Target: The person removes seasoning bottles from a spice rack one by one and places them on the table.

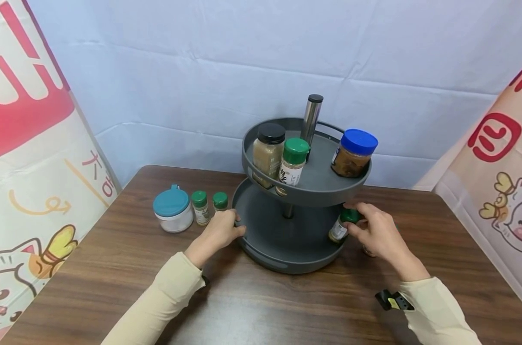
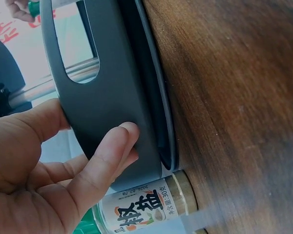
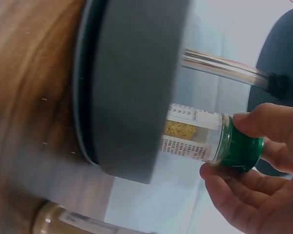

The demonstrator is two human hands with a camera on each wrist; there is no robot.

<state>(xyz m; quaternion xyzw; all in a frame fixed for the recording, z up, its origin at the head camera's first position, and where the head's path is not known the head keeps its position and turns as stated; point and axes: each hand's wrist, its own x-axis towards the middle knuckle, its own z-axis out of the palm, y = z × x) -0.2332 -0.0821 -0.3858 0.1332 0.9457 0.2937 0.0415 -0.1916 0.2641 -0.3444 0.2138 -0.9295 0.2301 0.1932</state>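
My head feed showed a brown wood-grain table (image 1: pixel 114 273) with a creased pale-blue cloth (image 1: pixel 226 72) behind it. I saw a left printed sheet (image 1: pixel 36 187) and a right printed sheet (image 1: pixel 468 167), both bearing red markings and what seemed, cropped by the frame, cartoon cats (image 1: pixel 519 211).

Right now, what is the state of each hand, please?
Left hand: closed, gripping the lower tray.
Right hand: closed, holding a spice jar by its green cap.

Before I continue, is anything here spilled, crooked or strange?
Nothing stands out. No spill shows on the table, the two-tier rack looks undamaged, and the green-capped jar in the right hand is roughly parallel to the rack's pole.
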